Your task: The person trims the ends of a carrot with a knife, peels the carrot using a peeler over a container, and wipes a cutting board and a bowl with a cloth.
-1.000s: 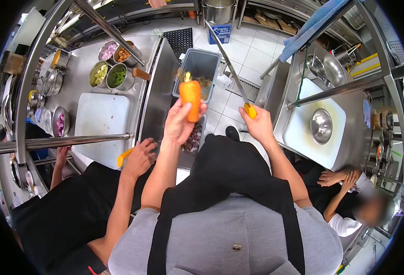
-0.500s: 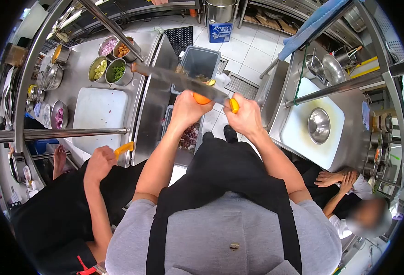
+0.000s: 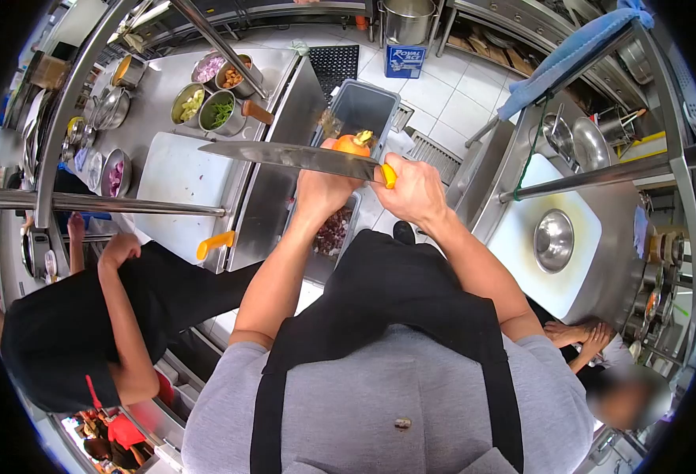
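Note:
My left hand (image 3: 324, 192) is closed around a carrot (image 3: 350, 147), its round orange end and pale green stem stub showing beyond my fingers. In my right hand (image 3: 416, 189) is a large knife (image 3: 284, 156), gripped by its yellow handle. The long blade points left, crossing over my left hand just below the carrot's stem end; I cannot tell whether it touches the carrot. Beneath my hands stand a grey bin (image 3: 394, 108) and a second bin holding reddish scraps (image 3: 333, 232).
Left counter: metal pots with chopped vegetables (image 3: 220, 113), a white cutting board (image 3: 175, 178) and a yellow handle (image 3: 216, 245) at its edge. A co-worker's hand (image 3: 118, 250) is nearby. Right: a metal bowl (image 3: 553, 240) on a board (image 3: 514, 229); another person's hands (image 3: 593, 340). Steel rails cross both sides.
The knife blade has swung to a flatter angle, and more of the carrot shows. The co-worker's hand at left has moved away from the yellow handle. My view has shifted slightly.

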